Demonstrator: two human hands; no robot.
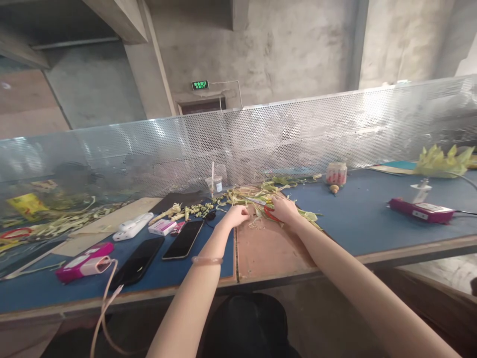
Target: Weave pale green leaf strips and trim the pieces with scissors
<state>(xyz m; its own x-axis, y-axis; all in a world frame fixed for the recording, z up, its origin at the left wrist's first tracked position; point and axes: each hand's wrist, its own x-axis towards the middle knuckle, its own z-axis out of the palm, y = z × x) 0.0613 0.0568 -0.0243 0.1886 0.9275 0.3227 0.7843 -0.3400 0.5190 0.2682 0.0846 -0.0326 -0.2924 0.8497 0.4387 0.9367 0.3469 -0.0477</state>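
Observation:
My right hand [284,209] is closed over the red handles of a pair of scissors [269,213], whose blades point left above a heap of pale green leaf and stem scraps [238,196]. To the left, my left hand [237,216] hovers over the near side of the heap with curled fingers. Whatever its fingertips may pinch is too small to make out. Between the two hands, some thin pale curled strips [256,223] lie on a brown board [274,251].
Left of the board are two dark phones [183,240], a small pink-and-white box [162,227], a white power strip [133,226] and knobbly stems [190,211]. A plastic cup [215,185] and a jar [336,173] stand near the perforated metal screen [261,144]. A magenta socket [421,210] lies right.

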